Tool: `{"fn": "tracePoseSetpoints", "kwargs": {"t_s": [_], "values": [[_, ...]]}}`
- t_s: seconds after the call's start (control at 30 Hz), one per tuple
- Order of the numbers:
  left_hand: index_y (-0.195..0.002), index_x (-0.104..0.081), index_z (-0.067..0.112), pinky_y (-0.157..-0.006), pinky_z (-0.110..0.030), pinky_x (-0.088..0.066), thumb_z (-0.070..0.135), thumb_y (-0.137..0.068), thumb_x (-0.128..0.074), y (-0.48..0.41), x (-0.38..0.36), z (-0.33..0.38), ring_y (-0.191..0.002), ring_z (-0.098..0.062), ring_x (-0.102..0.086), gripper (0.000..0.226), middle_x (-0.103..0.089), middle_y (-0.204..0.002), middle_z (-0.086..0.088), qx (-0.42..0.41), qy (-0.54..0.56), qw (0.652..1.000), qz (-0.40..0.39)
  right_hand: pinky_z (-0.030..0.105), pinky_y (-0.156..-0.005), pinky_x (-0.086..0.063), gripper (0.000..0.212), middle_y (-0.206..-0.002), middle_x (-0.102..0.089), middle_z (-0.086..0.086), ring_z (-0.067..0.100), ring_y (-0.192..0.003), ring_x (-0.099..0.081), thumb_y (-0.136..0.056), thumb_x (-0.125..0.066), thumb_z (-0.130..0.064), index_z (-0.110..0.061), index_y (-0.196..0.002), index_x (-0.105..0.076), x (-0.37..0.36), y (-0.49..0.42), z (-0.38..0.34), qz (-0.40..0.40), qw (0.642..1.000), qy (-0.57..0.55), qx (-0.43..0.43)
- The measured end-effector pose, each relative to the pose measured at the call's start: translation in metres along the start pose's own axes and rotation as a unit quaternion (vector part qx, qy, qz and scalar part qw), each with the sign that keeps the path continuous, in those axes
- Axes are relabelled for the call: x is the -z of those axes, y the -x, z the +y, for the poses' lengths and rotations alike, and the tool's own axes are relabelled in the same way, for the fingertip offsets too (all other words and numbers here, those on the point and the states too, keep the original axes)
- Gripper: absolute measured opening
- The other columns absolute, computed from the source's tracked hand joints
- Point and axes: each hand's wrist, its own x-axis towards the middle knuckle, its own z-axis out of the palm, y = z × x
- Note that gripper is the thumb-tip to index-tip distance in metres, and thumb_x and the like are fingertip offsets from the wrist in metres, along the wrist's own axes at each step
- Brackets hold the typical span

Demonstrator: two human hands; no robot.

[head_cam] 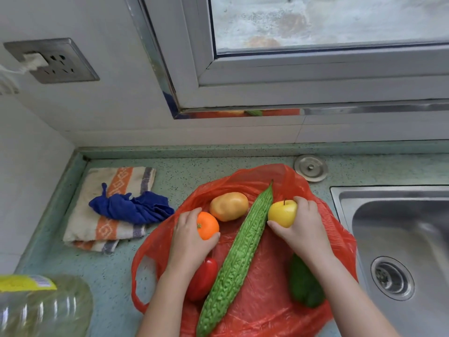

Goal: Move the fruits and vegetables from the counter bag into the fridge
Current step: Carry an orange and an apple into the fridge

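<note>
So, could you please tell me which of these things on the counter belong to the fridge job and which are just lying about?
Job: red bag, orange in left hand, yellow apple in right hand, bitter gourd, red pepper, green pepper, yellowish round fruit.
Lying about: striped towel, blue cloth, oil bottle, sink.

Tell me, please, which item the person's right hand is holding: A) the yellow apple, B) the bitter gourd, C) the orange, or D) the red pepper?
A: the right hand curls its fingers round the yellow apple, while the left hand holds the orange.
</note>
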Motion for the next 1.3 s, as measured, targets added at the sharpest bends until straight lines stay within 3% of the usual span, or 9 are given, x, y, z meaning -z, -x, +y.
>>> {"fn": "tracePoseSetpoints", "kwargs": {"t_s": [0.27, 0.43, 0.63, 0.73, 0.87, 1.0, 1.13, 1.3], "values": [[-0.131, -0.041, 0.019, -0.100, -0.029, -0.032, 0.027, -0.069, -0.077, 0.026, 0.025, 0.030, -0.119, -0.018, -0.042, 0.073, -0.043, -0.126, 0.001, -0.049, 0.068, 0.996, 0.031, 0.029, -0.097, -0.031, 0.082, -0.120, -0.045, 0.013, 0.027, -0.114, -0.043, -0.063, -0.080, -0.036, -0.005, -0.129, -0.041, 0.032, 0.026, -0.021, 0.042, 0.996, -0.051, 0.065], [-0.127, -0.043, 0.023, -0.089, -0.012, -0.027, 0.026, -0.068, -0.078, 0.060, 0.047, 0.055, -0.109, -0.005, -0.041, 0.069, -0.037, -0.116, 0.015, -0.141, 0.088, 0.985, 0.045, 0.020, -0.091, -0.029, 0.080, -0.118, -0.044, 0.007, 0.022, -0.113, -0.044, -0.065, -0.080, -0.035, -0.008, -0.129, -0.041, 0.065, 0.062, -0.035, 0.078, 0.989, -0.089, 0.092], [-0.125, -0.044, 0.029, -0.083, 0.004, -0.027, 0.028, -0.068, -0.078, 0.110, 0.070, 0.075, -0.104, 0.002, -0.043, 0.066, -0.041, -0.117, 0.018, -0.218, 0.144, 0.964, 0.048, 0.026, -0.092, -0.034, 0.079, -0.113, -0.038, -0.003, 0.017, -0.109, -0.043, -0.063, -0.081, -0.032, -0.009, -0.129, -0.042, 0.110, 0.117, -0.045, 0.146, 0.973, -0.114, 0.139], [-0.118, -0.041, 0.044, -0.084, -0.006, -0.037, 0.045, -0.064, -0.074, 0.135, 0.076, 0.084, -0.109, 0.011, -0.041, 0.063, -0.039, -0.119, 0.029, -0.248, 0.191, 0.950, 0.013, 0.017, -0.089, -0.030, 0.081, -0.114, -0.038, -0.004, 0.009, -0.105, -0.040, -0.062, -0.081, -0.034, -0.010, -0.129, -0.042, 0.125, 0.148, -0.042, 0.175, 0.967, -0.128, 0.135], [-0.115, -0.045, 0.047, -0.083, -0.016, -0.046, 0.058, -0.056, -0.063, 0.162, 0.068, 0.093, -0.107, 0.008, -0.045, 0.063, -0.043, -0.119, 0.029, -0.259, 0.252, 0.931, -0.050, -0.004, -0.082, -0.026, 0.078, -0.113, -0.039, -0.004, -0.001, -0.098, -0.038, -0.063, -0.082, -0.034, -0.013, -0.127, -0.043, 0.138, 0.187, -0.022, 0.215, 0.960, -0.139, 0.112], [-0.110, -0.047, 0.048, -0.085, -0.018, -0.044, 0.058, -0.055, -0.064, 0.185, 0.039, 0.104, -0.104, 0.008, -0.048, 0.059, -0.047, -0.116, 0.025, -0.290, 0.269, 0.910, -0.124, -0.003, -0.079, -0.031, 0.079, -0.115, -0.039, -0.008, -0.005, -0.095, -0.039, -0.062, -0.080, -0.041, -0.020, -0.128, -0.041, 0.147, 0.234, 0.006, 0.250, 0.957, -0.140, 0.043], [-0.108, -0.049, 0.045, -0.079, -0.005, -0.039, 0.056, -0.053, -0.065, 0.218, 0.007, 0.123, -0.101, 0.010, -0.049, 0.057, -0.052, -0.113, 0.020, -0.326, 0.267, 0.885, -0.199, -0.002, -0.077, -0.033, 0.075, -0.112, -0.038, -0.017, -0.001, -0.099, -0.043, -0.063, -0.080, -0.037, -0.030, -0.125, -0.038, 0.159, 0.286, 0.037, 0.288, 0.942, -0.170, -0.026], [-0.109, -0.051, 0.043, -0.075, -0.012, -0.045, 0.056, -0.051, -0.064, 0.278, -0.028, 0.162, -0.096, 0.006, -0.053, 0.061, -0.054, -0.110, 0.017, -0.360, 0.262, 0.856, -0.262, -0.004, -0.071, -0.034, 0.074, -0.114, -0.040, -0.009, -0.022, -0.098, -0.037, -0.061, -0.077, -0.041, -0.031, -0.122, -0.038, 0.188, 0.356, 0.082, 0.356, 0.913, -0.184, -0.075]]}}
